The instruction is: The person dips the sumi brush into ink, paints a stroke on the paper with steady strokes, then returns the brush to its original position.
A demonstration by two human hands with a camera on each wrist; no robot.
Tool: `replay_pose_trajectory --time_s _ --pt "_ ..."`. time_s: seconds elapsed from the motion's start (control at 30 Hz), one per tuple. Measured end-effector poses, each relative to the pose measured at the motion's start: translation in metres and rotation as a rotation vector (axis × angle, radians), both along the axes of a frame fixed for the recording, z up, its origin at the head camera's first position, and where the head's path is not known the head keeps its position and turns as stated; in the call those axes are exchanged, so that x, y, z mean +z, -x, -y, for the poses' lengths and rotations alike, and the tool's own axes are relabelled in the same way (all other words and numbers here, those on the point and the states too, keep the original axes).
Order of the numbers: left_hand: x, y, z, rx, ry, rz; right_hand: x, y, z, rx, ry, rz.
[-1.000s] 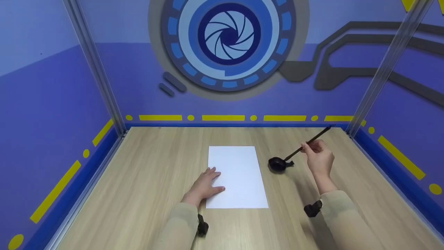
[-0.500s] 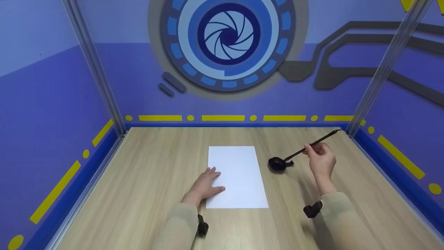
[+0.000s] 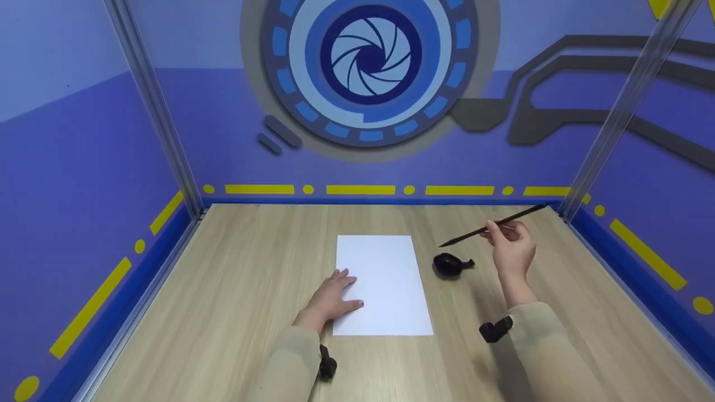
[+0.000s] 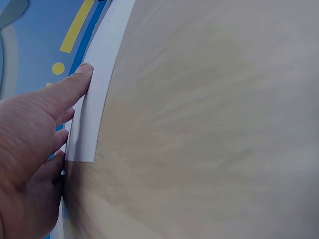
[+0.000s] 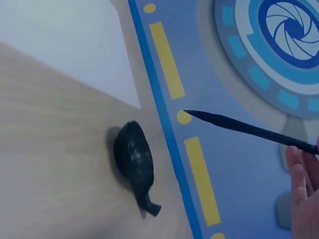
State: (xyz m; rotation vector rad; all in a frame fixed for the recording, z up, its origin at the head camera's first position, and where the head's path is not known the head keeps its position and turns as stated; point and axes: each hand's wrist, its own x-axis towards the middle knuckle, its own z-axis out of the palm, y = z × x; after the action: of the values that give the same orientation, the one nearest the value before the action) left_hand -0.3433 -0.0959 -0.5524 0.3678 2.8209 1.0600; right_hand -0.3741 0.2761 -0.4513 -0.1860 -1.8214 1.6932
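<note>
A dark ink brush is pinched between the thumb and fingers of my right hand. Its pointed tip faces left, above and apart from a small black ink dish with a short handle. In the right wrist view the brush shows a pointed dark tip, and the glossy dish sits on the table. My left hand rests with spread fingers on the left edge of a blank white sheet of paper. The left wrist view shows that thumb on the paper.
The light wooden table is bounded by blue-purple panels at the back and sides, with metal posts at the corners. The dish stands just right of the paper. Small black wrist cameras sit on both cuffs.
My right hand has lifted the brush tip out of the ink dish and moved it slightly up and left. My left hand and the paper have stayed in place.
</note>
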Motion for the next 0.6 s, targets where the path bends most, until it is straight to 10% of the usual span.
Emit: replay_pose_trajectory --time_s 0.6 --pt "0.001 0.002 0.000 0.000 0.011 0.016 -0.002 0.019 0.072 0.111 0.059 -0.029"
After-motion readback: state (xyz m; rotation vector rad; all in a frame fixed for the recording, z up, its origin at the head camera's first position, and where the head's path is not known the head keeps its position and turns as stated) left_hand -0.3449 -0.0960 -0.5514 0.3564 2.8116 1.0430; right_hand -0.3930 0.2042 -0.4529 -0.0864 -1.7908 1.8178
